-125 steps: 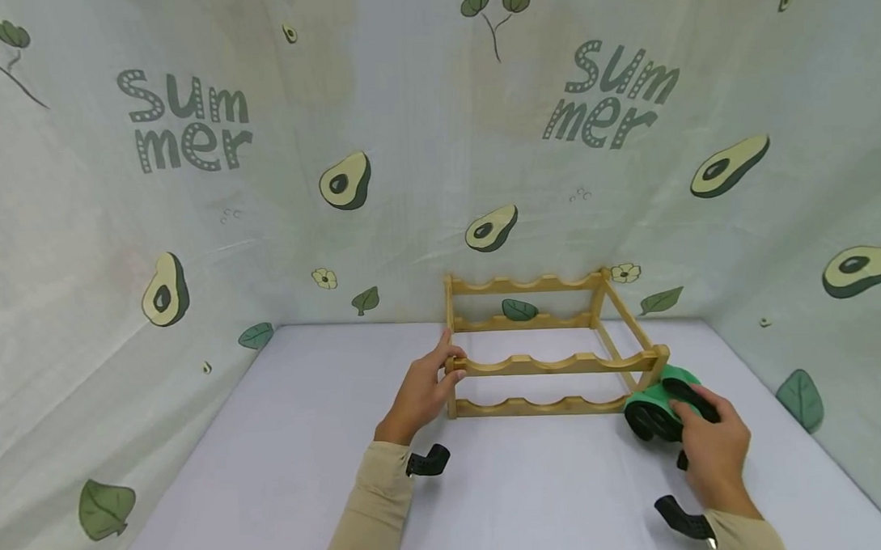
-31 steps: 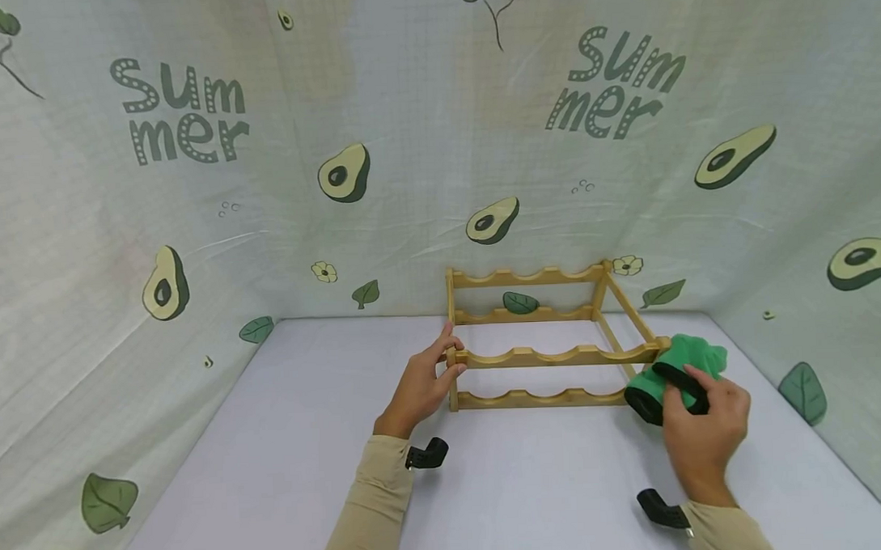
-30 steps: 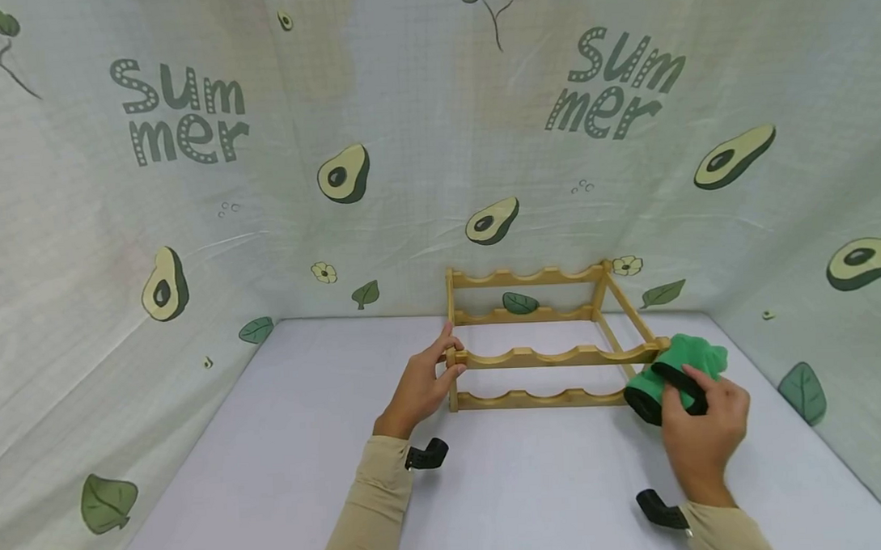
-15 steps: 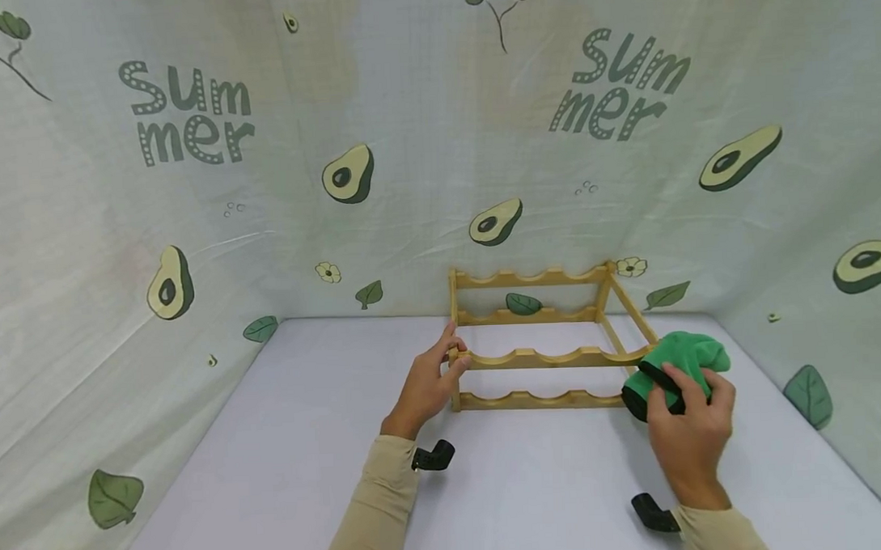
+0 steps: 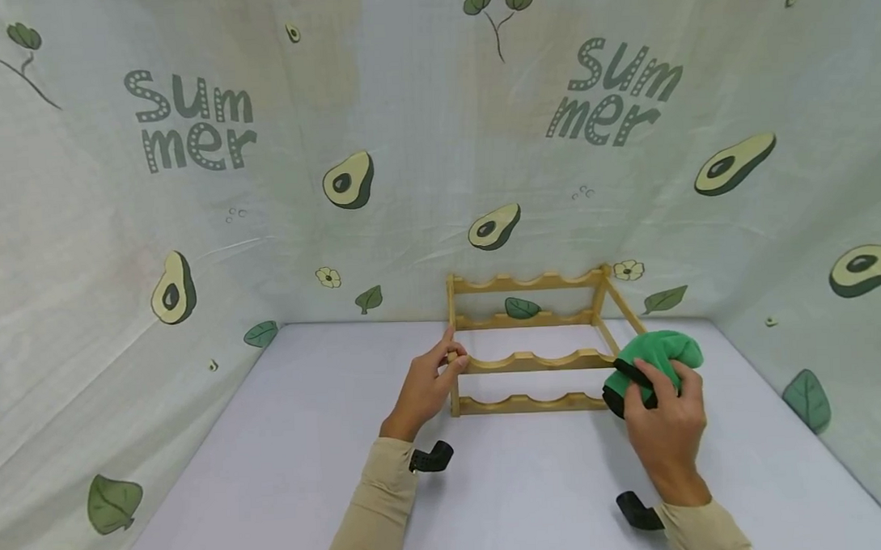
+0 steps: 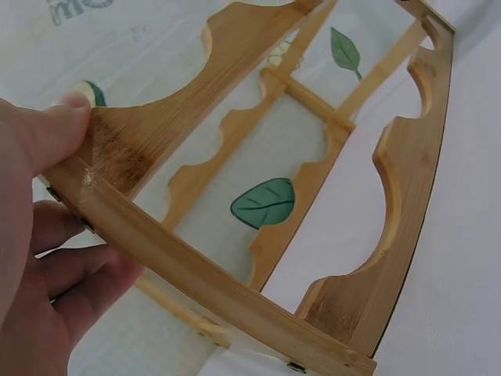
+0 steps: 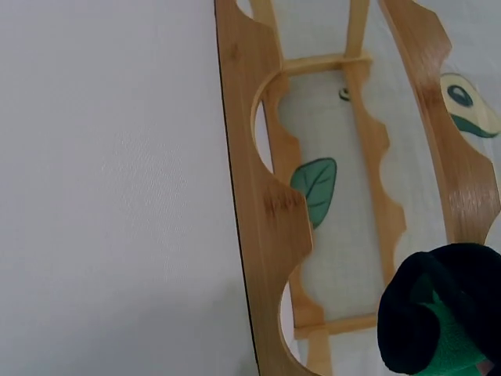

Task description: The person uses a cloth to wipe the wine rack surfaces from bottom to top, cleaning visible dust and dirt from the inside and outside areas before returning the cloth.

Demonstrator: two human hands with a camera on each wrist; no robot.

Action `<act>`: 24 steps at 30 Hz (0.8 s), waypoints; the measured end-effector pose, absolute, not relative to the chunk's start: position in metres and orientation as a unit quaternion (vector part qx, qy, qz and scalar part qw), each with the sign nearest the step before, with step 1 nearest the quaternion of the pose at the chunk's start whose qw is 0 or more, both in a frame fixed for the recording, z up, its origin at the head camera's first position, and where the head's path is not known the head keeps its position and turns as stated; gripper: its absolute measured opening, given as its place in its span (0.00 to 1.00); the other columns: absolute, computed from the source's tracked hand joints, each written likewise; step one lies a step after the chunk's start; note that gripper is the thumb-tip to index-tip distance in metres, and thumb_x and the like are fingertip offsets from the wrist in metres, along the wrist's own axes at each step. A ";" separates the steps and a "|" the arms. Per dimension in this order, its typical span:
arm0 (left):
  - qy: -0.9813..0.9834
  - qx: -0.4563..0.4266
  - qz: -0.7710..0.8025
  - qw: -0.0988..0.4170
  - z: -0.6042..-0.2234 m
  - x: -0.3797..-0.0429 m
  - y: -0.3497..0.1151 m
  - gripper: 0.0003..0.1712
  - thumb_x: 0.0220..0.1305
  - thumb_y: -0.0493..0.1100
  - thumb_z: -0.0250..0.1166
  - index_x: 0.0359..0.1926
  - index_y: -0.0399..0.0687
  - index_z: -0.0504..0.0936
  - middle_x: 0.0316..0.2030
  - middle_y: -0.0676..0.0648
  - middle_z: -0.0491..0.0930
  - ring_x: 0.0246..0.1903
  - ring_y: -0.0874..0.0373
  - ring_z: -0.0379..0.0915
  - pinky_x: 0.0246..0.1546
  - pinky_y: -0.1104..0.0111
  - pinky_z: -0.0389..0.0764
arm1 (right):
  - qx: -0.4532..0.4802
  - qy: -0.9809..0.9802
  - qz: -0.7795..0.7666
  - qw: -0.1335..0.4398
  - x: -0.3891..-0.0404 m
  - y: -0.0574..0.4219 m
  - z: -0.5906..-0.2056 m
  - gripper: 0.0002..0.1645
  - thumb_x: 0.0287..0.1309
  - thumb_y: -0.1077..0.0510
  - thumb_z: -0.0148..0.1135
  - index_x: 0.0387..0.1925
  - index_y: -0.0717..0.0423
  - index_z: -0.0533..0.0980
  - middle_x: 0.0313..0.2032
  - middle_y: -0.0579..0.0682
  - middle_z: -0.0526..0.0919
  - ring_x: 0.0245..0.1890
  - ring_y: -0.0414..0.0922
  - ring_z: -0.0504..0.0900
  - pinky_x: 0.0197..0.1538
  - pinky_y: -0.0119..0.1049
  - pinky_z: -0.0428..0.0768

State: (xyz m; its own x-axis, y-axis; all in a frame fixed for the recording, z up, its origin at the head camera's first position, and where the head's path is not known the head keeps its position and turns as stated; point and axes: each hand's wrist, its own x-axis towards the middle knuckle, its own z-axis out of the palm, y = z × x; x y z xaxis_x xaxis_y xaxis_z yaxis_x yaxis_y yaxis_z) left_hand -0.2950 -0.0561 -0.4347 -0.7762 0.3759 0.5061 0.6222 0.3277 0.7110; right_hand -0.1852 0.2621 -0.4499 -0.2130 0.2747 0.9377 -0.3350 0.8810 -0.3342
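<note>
The left hand pinches the near left corner of the wooden rack, thumb and fingers either side. The right hand grips a green cloth, bunched over the rack's near right corner. Wiping seems under way there; which parts are finished cannot be told. Under the rack lies a white table. Since half a second ago, cloth and right hand have shifted left along the rack.
</note>
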 end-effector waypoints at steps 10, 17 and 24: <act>-0.797 -0.318 -0.498 0.126 -0.438 -0.299 -0.059 0.10 0.75 0.55 0.58 0.43 0.57 0.79 0.73 0.39 0.60 0.68 0.53 0.64 0.59 0.56 0.75 | 0.082 -0.736 0.307 0.598 -0.199 0.239 -0.448 0.20 0.43 0.75 0.63 0.42 0.66 0.84 0.46 0.72 0.76 0.46 0.64 0.77 0.59 0.22 0.66; -0.800 -0.309 -0.503 0.113 -0.441 -0.297 -0.061 0.11 0.75 0.57 0.57 0.43 0.58 0.79 0.73 0.38 0.59 0.66 0.51 0.67 0.59 0.55 0.75 | 0.057 -0.718 0.353 0.597 -0.199 0.234 -0.451 0.20 0.41 0.77 0.65 0.40 0.66 0.85 0.45 0.71 0.77 0.48 0.62 0.76 0.60 0.25 0.68; -0.792 -0.304 -0.519 0.107 -0.440 -0.298 -0.059 0.10 0.73 0.57 0.59 0.41 0.60 0.79 0.73 0.41 0.61 0.68 0.58 0.63 0.60 0.61 0.74 | 0.072 -0.698 0.348 0.621 -0.197 0.223 -0.438 0.18 0.39 0.77 0.62 0.37 0.70 0.84 0.42 0.73 0.77 0.44 0.64 0.76 0.58 0.24 0.69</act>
State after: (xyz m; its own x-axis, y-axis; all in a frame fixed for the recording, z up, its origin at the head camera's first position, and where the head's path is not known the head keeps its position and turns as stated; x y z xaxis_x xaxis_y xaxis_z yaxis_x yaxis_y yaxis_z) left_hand -0.2976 -0.0593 -0.4398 -0.7921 0.3701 0.4854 0.5929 0.2770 0.7562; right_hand -0.1966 0.2233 -0.4379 -0.2179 0.3317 0.9179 -0.5335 0.7470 -0.3967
